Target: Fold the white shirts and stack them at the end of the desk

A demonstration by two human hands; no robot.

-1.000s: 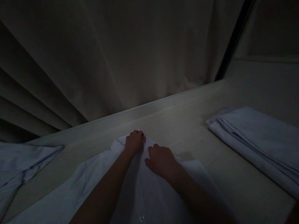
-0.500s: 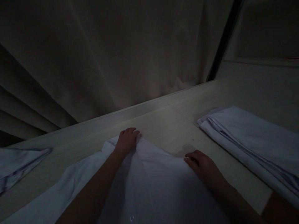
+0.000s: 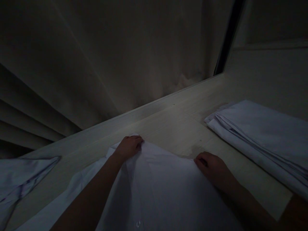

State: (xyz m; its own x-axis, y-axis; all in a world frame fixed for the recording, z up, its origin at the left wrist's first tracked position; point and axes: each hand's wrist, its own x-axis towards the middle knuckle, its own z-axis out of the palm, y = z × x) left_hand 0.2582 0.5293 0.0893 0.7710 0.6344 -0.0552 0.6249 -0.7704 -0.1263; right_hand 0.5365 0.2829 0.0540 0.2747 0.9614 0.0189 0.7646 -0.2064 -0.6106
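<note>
1 white cloth (image 3: 166, 184) lies before me on the pale surface (image 3: 166, 125), in the head view. My left hand (image 3: 128, 147) has its fingers curled together, pinching the far edge; my right hand (image 3: 214, 168) pinches this same edge farther to the right, well apart. I judge the cloth to be light, soft and not fragile, but probably it wrinkles easily. For holding, 2 places on the edge seem best, because 1 grip alone would let it sag. 1 folded cloth (image 3: 267, 131) rests at right.
</note>
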